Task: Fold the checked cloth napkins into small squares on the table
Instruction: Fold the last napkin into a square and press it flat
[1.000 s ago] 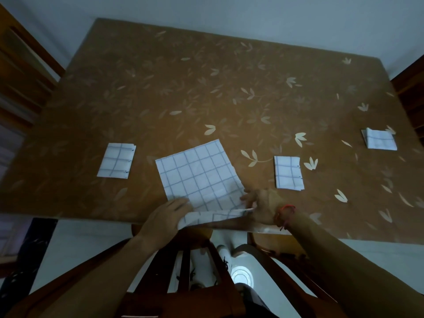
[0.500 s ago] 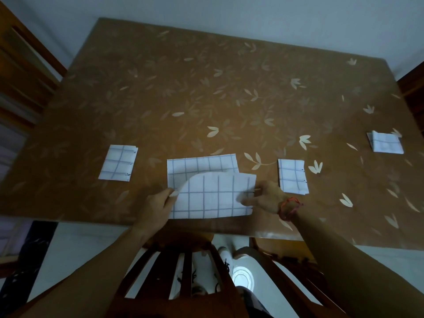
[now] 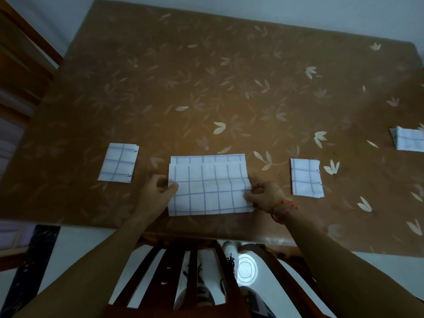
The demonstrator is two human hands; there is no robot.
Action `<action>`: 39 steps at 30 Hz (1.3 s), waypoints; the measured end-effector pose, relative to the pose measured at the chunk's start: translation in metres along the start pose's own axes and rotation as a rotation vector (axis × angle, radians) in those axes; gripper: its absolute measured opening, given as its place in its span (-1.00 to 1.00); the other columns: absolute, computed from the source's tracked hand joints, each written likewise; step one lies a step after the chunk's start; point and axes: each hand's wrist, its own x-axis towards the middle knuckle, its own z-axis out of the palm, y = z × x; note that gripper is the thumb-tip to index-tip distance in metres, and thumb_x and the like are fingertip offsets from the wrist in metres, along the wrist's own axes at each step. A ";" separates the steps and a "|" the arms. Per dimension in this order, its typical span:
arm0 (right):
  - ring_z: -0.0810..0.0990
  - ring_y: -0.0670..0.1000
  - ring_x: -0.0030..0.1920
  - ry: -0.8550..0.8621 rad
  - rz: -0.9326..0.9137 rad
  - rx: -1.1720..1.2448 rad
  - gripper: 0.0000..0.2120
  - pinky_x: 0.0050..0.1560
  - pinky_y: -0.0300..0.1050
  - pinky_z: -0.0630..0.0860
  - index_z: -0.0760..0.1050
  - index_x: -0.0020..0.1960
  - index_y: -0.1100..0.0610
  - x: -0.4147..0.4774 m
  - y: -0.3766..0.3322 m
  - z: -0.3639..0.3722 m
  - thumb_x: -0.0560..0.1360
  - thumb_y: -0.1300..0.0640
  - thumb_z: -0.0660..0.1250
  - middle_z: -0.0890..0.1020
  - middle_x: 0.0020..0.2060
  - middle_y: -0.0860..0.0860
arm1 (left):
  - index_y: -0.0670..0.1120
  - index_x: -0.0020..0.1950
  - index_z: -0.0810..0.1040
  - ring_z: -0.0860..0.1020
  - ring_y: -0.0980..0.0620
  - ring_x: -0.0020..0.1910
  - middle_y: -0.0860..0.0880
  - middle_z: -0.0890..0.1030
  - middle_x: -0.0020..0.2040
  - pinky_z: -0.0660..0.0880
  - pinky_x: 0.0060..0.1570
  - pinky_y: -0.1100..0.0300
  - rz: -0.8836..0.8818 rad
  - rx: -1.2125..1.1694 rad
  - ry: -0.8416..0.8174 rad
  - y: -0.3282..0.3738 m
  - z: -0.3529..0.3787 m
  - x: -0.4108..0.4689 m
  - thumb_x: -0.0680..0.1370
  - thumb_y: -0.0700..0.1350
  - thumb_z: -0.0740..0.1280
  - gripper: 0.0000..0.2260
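Observation:
A white napkin with blue checks [image 3: 208,187] lies folded in half near the front edge of the brown table [image 3: 206,88]; its top layer stops just short of the far edge. My left hand [image 3: 156,193] pinches the napkin's left edge. My right hand [image 3: 263,195], with a red thread at the wrist, pinches the right edge. Three napkins folded into small squares lie on the table: one to the left [image 3: 118,162], one to the right [image 3: 306,177], and one at the far right edge [image 3: 408,138], partly cut off by the frame.
A dark wooden chair back [image 3: 190,271] stands between me and the table's front edge. Wooden furniture [image 3: 20,53] stands at the left. The table's far half carries only its leaf-pattern cover.
Both hands carried the napkin's near edge up and over away from me, folding it in half. The top layer now lies nearly flat, close to the far edge.

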 end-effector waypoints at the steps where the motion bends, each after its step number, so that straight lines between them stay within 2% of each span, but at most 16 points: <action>1: 0.67 0.09 -0.18 0.013 0.004 -0.007 -0.78 -0.12 0.01 0.65 0.56 -0.06 0.12 0.001 -0.001 0.001 0.35 0.12 0.53 0.67 -0.18 0.08 | -0.11 0.30 0.42 0.52 0.06 -0.03 -0.01 0.56 0.04 0.41 -0.24 0.29 -0.017 -0.017 -0.015 -0.004 -0.002 -0.003 0.53 -0.04 0.40 -0.61; 4: 0.66 0.13 -0.17 0.043 0.010 -0.004 -0.77 -0.14 0.03 0.65 0.55 -0.04 0.14 0.002 -0.004 0.003 0.36 0.13 0.52 0.66 -0.16 0.09 | -0.08 0.40 0.33 0.53 0.14 -0.11 0.02 0.56 -0.07 0.43 -0.28 0.30 -0.011 -0.036 -0.063 -0.015 -0.003 -0.011 0.47 -0.17 0.46 -0.45; 7: 0.62 0.10 -0.10 0.062 -0.020 -0.033 -0.70 -0.12 -0.01 0.64 0.54 0.05 0.15 0.000 -0.006 0.003 0.36 0.13 0.51 0.62 -0.11 0.05 | -0.05 0.42 0.31 0.57 0.07 -0.08 -0.02 0.59 -0.09 0.47 -0.27 0.30 0.054 -0.041 -0.067 -0.022 0.000 -0.014 0.43 -0.27 0.47 -0.38; 11: 0.56 0.07 -0.06 0.113 -0.031 -0.082 -0.68 -0.02 -0.02 0.58 0.53 0.08 0.17 0.000 -0.009 0.004 0.37 0.13 0.50 0.57 -0.13 0.02 | 0.00 0.39 0.34 0.56 0.02 -0.07 -0.04 0.58 -0.07 0.49 -0.24 0.27 0.127 -0.006 -0.022 -0.027 0.003 -0.011 0.44 -0.27 0.45 -0.42; 14: 0.56 0.07 -0.04 0.136 -0.033 -0.092 -0.67 0.02 -0.01 0.57 0.52 0.07 0.17 0.000 -0.009 0.005 0.37 0.11 0.50 0.58 -0.10 0.03 | -0.05 0.40 0.35 0.54 0.05 -0.10 0.00 0.54 -0.05 0.51 -0.23 0.23 0.157 0.019 0.012 -0.029 0.005 -0.009 0.47 -0.25 0.42 -0.47; 16: 0.54 0.04 -0.06 0.145 -0.026 -0.085 -0.65 0.01 -0.03 0.56 0.51 0.11 0.17 0.001 -0.010 0.006 0.38 0.10 0.49 0.58 -0.09 0.02 | -0.08 0.37 0.39 0.51 0.08 -0.10 0.01 0.52 -0.02 0.54 -0.16 0.15 0.200 0.077 0.058 -0.031 0.007 -0.008 0.50 -0.24 0.41 -0.53; 18: 0.54 0.04 -0.05 0.153 -0.025 -0.078 -0.64 0.02 -0.02 0.57 0.50 0.12 0.17 0.001 -0.011 0.007 0.39 0.09 0.48 0.57 -0.10 0.00 | -0.12 0.30 0.45 0.48 0.05 -0.01 -0.01 0.50 0.06 0.55 0.00 0.05 0.328 0.207 0.132 -0.034 0.007 -0.009 0.51 -0.21 0.38 -0.64; 20: 0.57 0.06 -0.03 0.164 -0.025 -0.069 -0.65 0.02 -0.01 0.58 0.51 0.12 0.17 0.001 -0.012 0.008 0.39 0.09 0.49 0.59 -0.09 0.01 | -0.16 0.24 0.49 0.46 -0.02 0.13 -0.08 0.50 0.15 0.53 0.10 0.01 0.534 0.371 0.159 -0.037 0.011 -0.014 0.50 -0.21 0.36 -0.69; 22: 0.57 0.06 -0.03 0.176 -0.021 -0.056 -0.66 0.00 -0.04 0.57 0.52 0.11 0.16 0.001 -0.013 0.008 0.38 0.10 0.49 0.61 -0.08 0.03 | -0.17 0.26 0.50 0.46 -0.08 0.23 -0.12 0.49 0.23 0.52 0.17 -0.01 0.702 0.524 0.080 -0.040 0.021 -0.025 0.49 -0.23 0.38 -0.66; 25: 0.55 0.06 -0.03 0.188 -0.024 -0.055 -0.69 -0.09 -0.13 0.45 0.52 0.10 0.15 0.000 -0.013 0.008 0.39 0.12 0.48 0.58 -0.11 0.00 | -0.12 0.35 0.46 0.37 -0.11 0.38 -0.14 0.43 0.37 0.38 0.35 -0.03 0.845 0.717 -0.051 -0.045 0.041 -0.044 0.54 -0.11 0.29 -0.63; 29: 0.54 0.03 -0.06 0.202 -0.024 -0.036 -0.68 -0.10 -0.15 0.42 0.53 0.11 0.13 -0.001 -0.013 0.010 0.40 0.12 0.47 0.58 -0.14 -0.02 | -0.10 0.44 0.39 0.26 -0.14 0.47 -0.15 0.33 0.48 0.23 0.41 -0.08 0.846 0.883 -0.079 -0.051 0.057 -0.059 0.59 0.03 0.10 -0.55; 34: 0.57 0.05 -0.05 0.216 -0.003 -0.031 -0.68 -0.10 -0.13 0.48 0.54 0.11 0.11 0.000 -0.013 0.011 0.39 0.11 0.47 0.60 -0.14 -0.02 | -0.12 0.51 0.27 0.13 -0.18 0.53 -0.17 0.21 0.53 0.21 0.43 -0.18 0.753 0.952 -0.135 -0.052 0.066 -0.065 0.59 0.09 0.07 -0.47; 39: 0.55 0.03 -0.07 0.214 0.026 -0.047 -0.67 0.01 -0.03 0.58 0.53 0.10 0.12 -0.001 -0.012 0.011 0.38 0.09 0.48 0.59 -0.12 -0.02 | -0.14 0.53 0.21 0.04 -0.16 0.55 -0.17 0.12 0.56 0.08 0.40 -0.16 0.688 0.994 -0.177 -0.054 0.072 -0.064 0.60 0.11 0.05 -0.44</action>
